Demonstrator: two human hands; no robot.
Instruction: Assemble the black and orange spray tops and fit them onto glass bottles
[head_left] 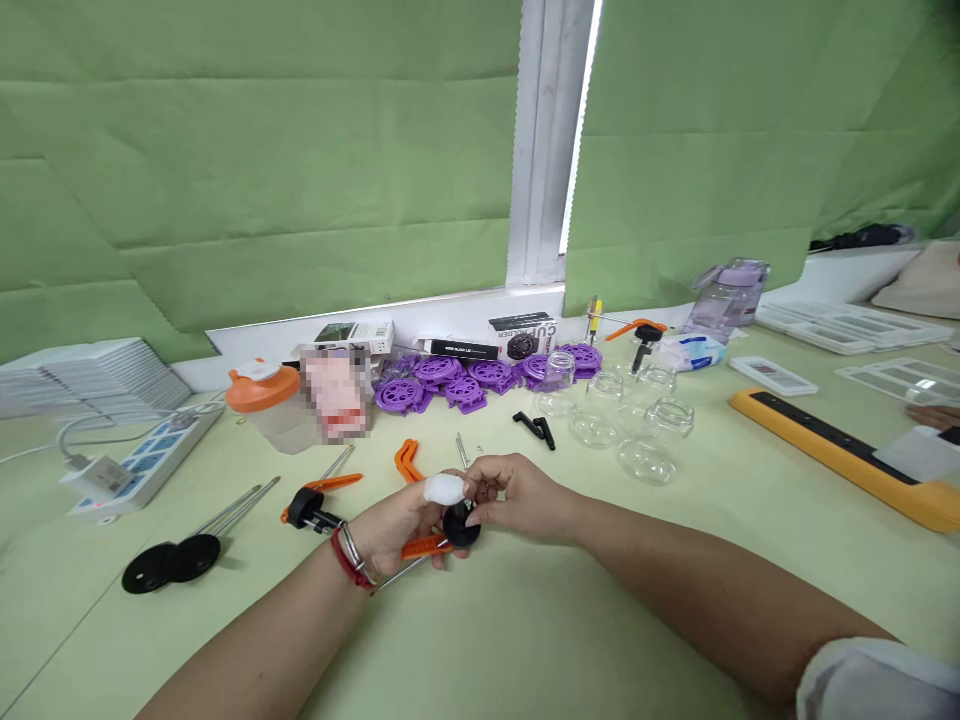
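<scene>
My left hand point(397, 530), thumb wrapped in white tape, holds an orange-handled part with a metal rod point(420, 548) over the pale green table. My right hand point(521, 495) meets it and pinches a small black round knob point(460, 527) on that part. Both hands are closed around the same assembly near the table's middle front. A red and silver bracelet sits on my left wrist. A similar orange-and-black assembly point(315, 505) lies just left of my left hand.
Two black discs on rods point(172, 560) lie at left, beside a power strip point(142, 462). Purple slotted discs point(465, 378), clear glass cups point(630, 420), an orange-lidded shaker point(266, 405) and small boxes stand behind. An orange-and-black bar point(840, 450) lies at right.
</scene>
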